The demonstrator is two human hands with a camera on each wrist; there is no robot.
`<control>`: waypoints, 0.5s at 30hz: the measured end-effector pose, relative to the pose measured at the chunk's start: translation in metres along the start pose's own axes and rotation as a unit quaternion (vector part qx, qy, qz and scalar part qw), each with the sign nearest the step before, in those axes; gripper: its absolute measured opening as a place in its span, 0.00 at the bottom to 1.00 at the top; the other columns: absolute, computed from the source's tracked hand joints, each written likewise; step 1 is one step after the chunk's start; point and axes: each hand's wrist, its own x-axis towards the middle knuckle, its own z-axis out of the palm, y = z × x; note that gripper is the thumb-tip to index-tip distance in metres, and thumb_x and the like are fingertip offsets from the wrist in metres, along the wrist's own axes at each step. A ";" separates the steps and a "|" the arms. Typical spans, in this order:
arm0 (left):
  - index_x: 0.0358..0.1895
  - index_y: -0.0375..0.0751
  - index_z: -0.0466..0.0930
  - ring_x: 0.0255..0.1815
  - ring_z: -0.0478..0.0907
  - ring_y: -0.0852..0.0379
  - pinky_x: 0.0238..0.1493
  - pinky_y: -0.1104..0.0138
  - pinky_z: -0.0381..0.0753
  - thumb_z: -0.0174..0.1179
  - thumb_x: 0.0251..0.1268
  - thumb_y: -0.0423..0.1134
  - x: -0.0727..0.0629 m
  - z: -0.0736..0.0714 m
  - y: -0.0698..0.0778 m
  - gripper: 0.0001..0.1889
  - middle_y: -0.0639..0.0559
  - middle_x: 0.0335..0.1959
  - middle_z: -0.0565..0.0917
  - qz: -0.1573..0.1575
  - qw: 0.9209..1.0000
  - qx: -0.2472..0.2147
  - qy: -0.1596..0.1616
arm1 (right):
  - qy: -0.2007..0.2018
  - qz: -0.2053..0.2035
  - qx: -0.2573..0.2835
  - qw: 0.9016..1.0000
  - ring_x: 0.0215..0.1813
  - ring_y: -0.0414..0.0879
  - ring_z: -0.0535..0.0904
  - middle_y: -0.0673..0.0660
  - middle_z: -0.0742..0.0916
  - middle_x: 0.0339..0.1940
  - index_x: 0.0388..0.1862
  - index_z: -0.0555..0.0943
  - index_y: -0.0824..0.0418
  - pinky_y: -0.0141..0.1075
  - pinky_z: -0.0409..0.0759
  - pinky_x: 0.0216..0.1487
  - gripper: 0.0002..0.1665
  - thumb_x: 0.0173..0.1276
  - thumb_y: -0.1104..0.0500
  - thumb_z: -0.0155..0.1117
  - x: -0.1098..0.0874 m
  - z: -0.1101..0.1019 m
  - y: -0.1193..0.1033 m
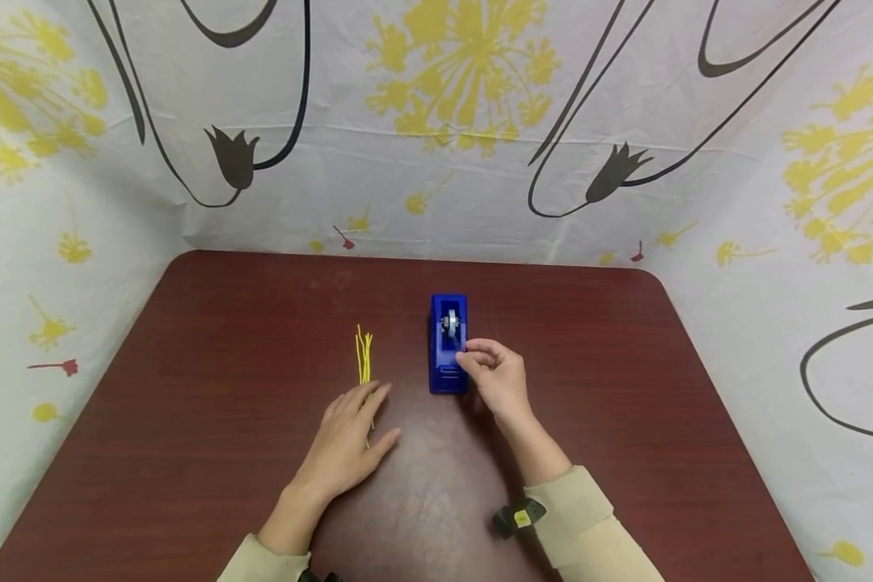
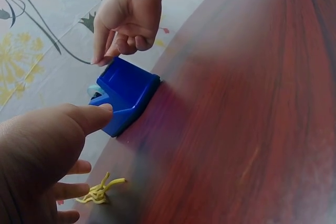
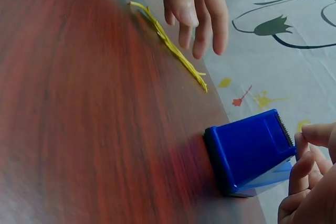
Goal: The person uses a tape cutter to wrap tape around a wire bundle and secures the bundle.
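While the left hand [image 1: 345, 440], fingers wide and loose, is over the yellow strings [image 1: 364, 360] toward the table's [image 1: 589, 364] left edge, the right hand [image 1: 500, 384] pinches the tape [image 1: 451, 324] at the blue holder [image 1: 448, 383], near the middle of the far edge.

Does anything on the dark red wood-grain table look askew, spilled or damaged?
Nothing stands out. The blue plastic tape dispenser stands upright, and the bundle of thin yellow strands lies together near the left hand; its slightly uneven ends look ordinary. No spill or damage shows.
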 end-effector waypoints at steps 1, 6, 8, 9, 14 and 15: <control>0.74 0.40 0.69 0.72 0.67 0.39 0.69 0.41 0.62 0.67 0.67 0.51 0.001 0.000 0.000 0.36 0.39 0.71 0.71 0.002 1.000 0.001 0.000 | 0.000 0.010 0.006 1.000 0.32 0.34 0.80 0.50 0.89 0.28 0.48 0.84 0.70 0.26 0.75 0.35 0.17 0.62 0.65 0.75 -0.001 0.000 0.001; 0.72 0.40 0.70 0.71 0.68 0.40 0.69 0.41 0.63 0.67 0.67 0.51 0.004 0.002 0.001 0.35 0.39 0.69 0.72 0.015 1.000 0.008 0.007 | 0.005 0.055 0.025 0.998 0.27 0.37 0.78 0.48 0.89 0.28 0.50 0.84 0.69 0.27 0.74 0.30 0.18 0.62 0.63 0.76 -0.003 -0.001 0.001; 0.72 0.40 0.71 0.71 0.67 0.39 0.69 0.41 0.63 0.68 0.66 0.51 0.005 0.002 0.001 0.35 0.39 0.69 0.72 0.020 1.000 0.013 0.014 | 0.006 0.066 0.039 0.997 0.24 0.37 0.75 0.47 0.88 0.26 0.49 0.85 0.70 0.28 0.72 0.27 0.17 0.62 0.64 0.75 -0.003 -0.001 0.000; 0.72 0.40 0.71 0.71 0.67 0.39 0.69 0.41 0.62 0.68 0.66 0.51 0.006 0.002 0.001 0.35 0.39 0.69 0.72 0.022 1.000 0.016 0.016 | 0.006 0.069 0.048 0.996 0.22 0.37 0.73 0.46 0.87 0.24 0.48 0.85 0.70 0.28 0.72 0.27 0.17 0.62 0.65 0.75 -0.002 -0.001 0.000; 0.72 0.42 0.71 0.75 0.61 0.37 0.71 0.39 0.58 0.69 0.65 0.51 0.009 0.002 0.003 0.35 0.39 0.72 0.70 0.028 0.999 0.031 0.024 | 0.010 0.077 0.085 0.993 0.19 0.36 0.69 0.45 0.84 0.20 0.46 0.84 0.74 0.28 0.68 0.25 0.15 0.61 0.68 0.74 -0.002 -0.001 -0.003; 0.72 0.42 0.72 0.76 0.60 0.36 0.71 0.38 0.58 0.69 0.65 0.51 0.010 0.001 0.004 0.35 0.39 0.72 0.69 0.029 0.999 0.033 0.025 | 0.010 0.077 0.091 0.993 0.19 0.36 0.69 0.45 0.84 0.19 0.45 0.84 0.74 0.28 0.68 0.25 0.15 0.61 0.68 0.74 -0.002 -0.001 -0.003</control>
